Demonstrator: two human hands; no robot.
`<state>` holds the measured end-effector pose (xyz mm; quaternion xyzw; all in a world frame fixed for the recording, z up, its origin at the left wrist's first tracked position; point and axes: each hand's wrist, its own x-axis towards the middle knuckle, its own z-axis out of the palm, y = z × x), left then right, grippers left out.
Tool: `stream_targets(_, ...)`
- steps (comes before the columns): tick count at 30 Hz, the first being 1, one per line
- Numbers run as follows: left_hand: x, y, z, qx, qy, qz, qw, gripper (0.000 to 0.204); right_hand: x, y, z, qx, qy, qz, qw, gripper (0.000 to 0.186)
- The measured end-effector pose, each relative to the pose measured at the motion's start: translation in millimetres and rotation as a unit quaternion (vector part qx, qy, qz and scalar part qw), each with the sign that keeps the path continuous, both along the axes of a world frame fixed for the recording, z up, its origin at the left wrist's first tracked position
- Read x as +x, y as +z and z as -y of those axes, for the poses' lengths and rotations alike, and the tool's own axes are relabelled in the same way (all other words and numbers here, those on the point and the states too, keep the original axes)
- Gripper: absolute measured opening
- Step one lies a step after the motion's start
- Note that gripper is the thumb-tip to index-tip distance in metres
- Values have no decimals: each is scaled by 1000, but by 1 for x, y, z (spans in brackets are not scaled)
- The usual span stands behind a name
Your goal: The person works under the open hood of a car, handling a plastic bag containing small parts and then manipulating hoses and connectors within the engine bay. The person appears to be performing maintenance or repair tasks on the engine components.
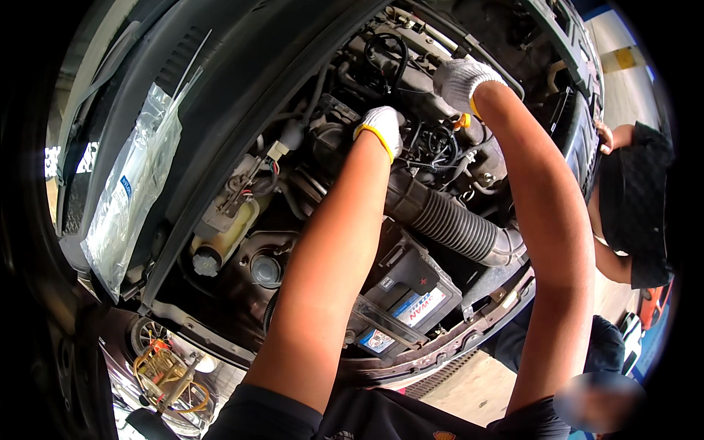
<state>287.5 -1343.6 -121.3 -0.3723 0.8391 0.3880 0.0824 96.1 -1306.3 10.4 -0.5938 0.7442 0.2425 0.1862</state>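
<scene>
Both my arms reach over an open car engine bay, and each hand wears a white knit work glove. My left hand is down among hoses and dark wiring near the middle of the engine; its fingers are hidden past the back of the glove. Farther right, my right hand is at the engine's upper cover, bent downward, and what its fingers touch cannot be made out. Between the hands lies a bundle of black wires. An orange-yellow piece sits just below my right hand.
A ribbed black air hose and a car battery lie nearer me. A clear bag of cable ties rests on the left. At right, a person in dark clothes has a hand on the car's edge. Another person is at lower right.
</scene>
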Motion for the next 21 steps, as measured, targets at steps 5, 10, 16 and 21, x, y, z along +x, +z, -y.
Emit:
stream_targets(5, 4, 27, -11, -62, -39, 3, 997, 48, 4, -4, -7, -2, 28, -5, 1000, 32)
stream_targets(10, 11, 22, -11, -5, 21, -22, 1000, 49, 7, 6, -12, -1, 29, 63, 998, 31)
stream_targets(16, 9, 13, -15, 11, 67, -64, 996, 37, -2, 2, -15, -34, 3, 125, 992, 27)
stream_targets(21, 12, 18, -19, -9, 59, -83, 995, 35, -5, -20, -13, -55, -9, 152, 987, 26)
